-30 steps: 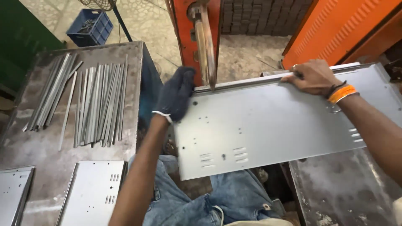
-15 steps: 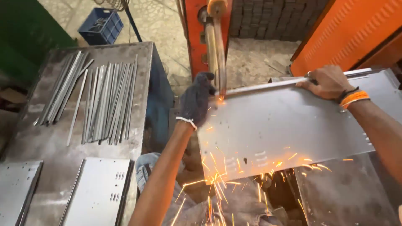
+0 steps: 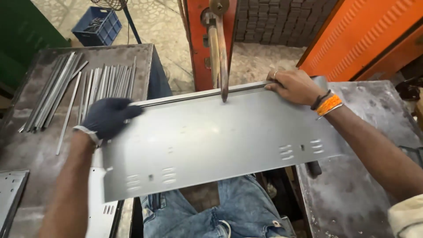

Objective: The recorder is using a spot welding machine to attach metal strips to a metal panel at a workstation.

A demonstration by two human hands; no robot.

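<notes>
A workshop floor of pale stone lies behind two worn metal work surfaces, the left surface carrying a row of thin metal strips near its far edge. Spanning the gap between both surfaces is a long grey sheet-metal panel with punched slots. The gloved left hand grips the panel's left far corner; the bare right hand clasps its far folded edge. An orange machine's electrode arm touches that folded edge midway.

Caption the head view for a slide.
Gloved left hand and bare right hand hold a long grey sheet-metal panel under an orange machine's electrode.
</notes>
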